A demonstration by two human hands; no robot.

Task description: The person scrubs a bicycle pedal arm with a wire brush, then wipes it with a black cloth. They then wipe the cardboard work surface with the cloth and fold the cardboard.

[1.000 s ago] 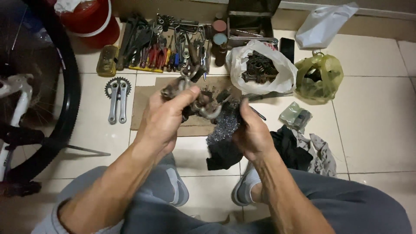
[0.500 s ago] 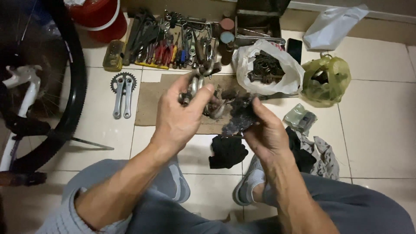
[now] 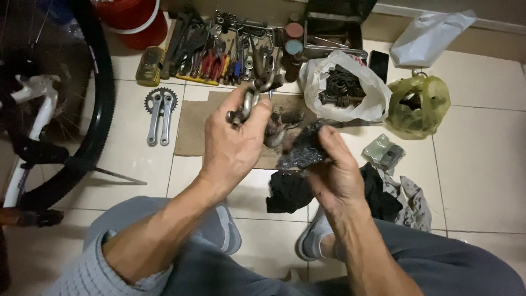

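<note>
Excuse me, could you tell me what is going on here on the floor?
A person sits on the tiled floor working on a greasy metal bike part, gripped in the left hand. The right hand holds a dark rag against it. Hand tools, a crankset and a bicycle wheel lie around.

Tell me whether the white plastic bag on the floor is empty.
No, the white plastic bag lies open on the floor with a heap of dark metal parts showing inside it.
</note>
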